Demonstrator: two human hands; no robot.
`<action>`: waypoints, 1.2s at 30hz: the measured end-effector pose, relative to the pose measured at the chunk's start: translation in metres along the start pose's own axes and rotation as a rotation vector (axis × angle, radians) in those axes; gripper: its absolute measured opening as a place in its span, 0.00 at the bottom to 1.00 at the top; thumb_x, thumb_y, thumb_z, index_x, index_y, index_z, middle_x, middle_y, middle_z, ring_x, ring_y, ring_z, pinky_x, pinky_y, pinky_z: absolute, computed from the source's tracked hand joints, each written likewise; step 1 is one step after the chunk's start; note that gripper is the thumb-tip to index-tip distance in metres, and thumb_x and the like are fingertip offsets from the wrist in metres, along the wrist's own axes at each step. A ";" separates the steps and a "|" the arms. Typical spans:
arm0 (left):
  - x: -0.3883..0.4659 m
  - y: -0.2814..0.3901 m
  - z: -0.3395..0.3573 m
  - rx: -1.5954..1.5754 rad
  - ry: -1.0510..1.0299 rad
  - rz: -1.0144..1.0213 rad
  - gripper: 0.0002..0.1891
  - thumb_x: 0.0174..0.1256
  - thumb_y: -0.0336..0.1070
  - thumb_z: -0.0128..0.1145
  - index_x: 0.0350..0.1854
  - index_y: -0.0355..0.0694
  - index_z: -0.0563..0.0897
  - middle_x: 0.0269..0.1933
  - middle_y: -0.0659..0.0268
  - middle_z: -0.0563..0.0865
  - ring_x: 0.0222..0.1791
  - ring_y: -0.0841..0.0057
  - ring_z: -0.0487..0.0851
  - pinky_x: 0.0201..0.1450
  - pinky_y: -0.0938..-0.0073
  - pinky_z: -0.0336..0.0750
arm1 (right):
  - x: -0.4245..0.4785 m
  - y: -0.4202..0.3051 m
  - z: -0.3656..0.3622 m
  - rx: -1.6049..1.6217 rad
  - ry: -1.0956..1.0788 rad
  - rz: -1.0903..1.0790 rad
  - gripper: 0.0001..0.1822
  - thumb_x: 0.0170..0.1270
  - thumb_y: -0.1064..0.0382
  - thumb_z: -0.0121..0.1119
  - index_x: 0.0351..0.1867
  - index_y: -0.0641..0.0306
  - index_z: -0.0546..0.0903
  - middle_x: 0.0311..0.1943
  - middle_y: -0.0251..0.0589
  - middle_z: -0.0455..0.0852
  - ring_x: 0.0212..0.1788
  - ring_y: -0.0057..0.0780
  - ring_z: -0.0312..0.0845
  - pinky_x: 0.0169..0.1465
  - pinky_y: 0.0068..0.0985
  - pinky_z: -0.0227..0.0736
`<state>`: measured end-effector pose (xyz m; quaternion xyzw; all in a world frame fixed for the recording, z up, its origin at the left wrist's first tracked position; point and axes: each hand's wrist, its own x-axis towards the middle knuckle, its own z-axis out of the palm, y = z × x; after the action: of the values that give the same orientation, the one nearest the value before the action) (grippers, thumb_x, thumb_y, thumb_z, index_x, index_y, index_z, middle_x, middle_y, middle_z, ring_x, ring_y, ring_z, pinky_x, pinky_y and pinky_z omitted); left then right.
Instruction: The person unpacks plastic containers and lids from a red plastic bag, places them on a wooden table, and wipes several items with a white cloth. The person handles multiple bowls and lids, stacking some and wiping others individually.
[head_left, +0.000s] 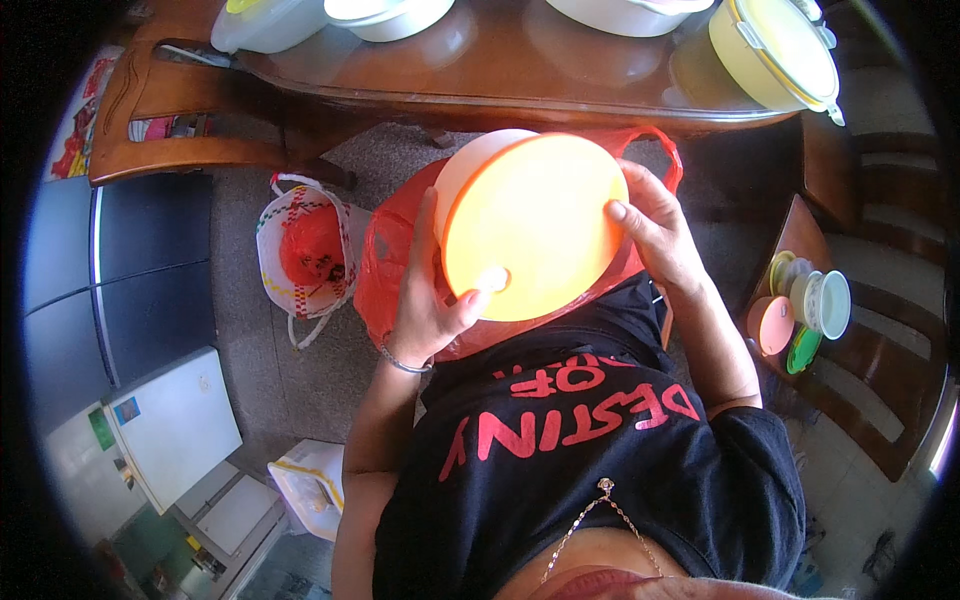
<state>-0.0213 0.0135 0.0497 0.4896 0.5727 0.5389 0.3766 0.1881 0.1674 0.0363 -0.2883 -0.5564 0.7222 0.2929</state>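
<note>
Between my two hands is a round bowl with a white side (466, 166) and an orange-yellow lid (536, 225), tilted so that the lid faces me. My left hand (431, 289) grips its left side, the thumb near a small pale round spot on the lid. At the right rim, my right hand (654, 221) holds the lid edge with thumb and fingers. Beneath the bowl, a red plastic bag (394, 255) spreads over my lap, one handle loop standing up at the right. What the bag contains is hidden.
A wooden table (495, 67) in front carries white containers and a yellow lidded container (772, 56). On the left floor stands a woven basket (270, 262) with a red bag inside. Bowls and lids, including a pink bowl (771, 325), rest on a chair (806, 240) at right.
</note>
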 end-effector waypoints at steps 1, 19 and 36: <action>0.000 0.001 0.000 0.007 0.004 0.024 0.49 0.54 0.49 0.60 0.69 0.31 0.44 0.62 0.49 0.65 0.61 0.64 0.68 0.63 0.67 0.62 | -0.001 -0.001 0.001 0.043 -0.033 -0.030 0.25 0.62 0.59 0.59 0.59 0.64 0.69 0.52 0.38 0.77 0.56 0.26 0.70 0.60 0.26 0.63; -0.036 -0.068 -0.039 -0.260 -0.050 -0.124 0.18 0.61 0.48 0.56 0.40 0.35 0.76 0.41 0.65 0.81 0.40 0.73 0.79 0.50 0.69 0.72 | 0.002 -0.011 0.024 -0.204 -0.204 -0.017 0.56 0.45 0.40 0.68 0.69 0.66 0.49 0.67 0.54 0.56 0.69 0.42 0.50 0.69 0.35 0.47; -0.010 -0.034 -0.014 -1.014 0.216 -0.578 0.23 0.69 0.49 0.43 0.59 0.40 0.69 0.57 0.62 0.76 0.58 0.70 0.74 0.60 0.65 0.68 | 0.009 -0.018 0.035 -0.199 -0.199 0.074 0.50 0.53 0.36 0.58 0.69 0.65 0.51 0.64 0.55 0.60 0.67 0.43 0.55 0.67 0.35 0.53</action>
<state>-0.0374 0.0028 0.0175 0.0151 0.3888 0.6678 0.6345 0.1583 0.1559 0.0608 -0.2629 -0.6405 0.6989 0.1795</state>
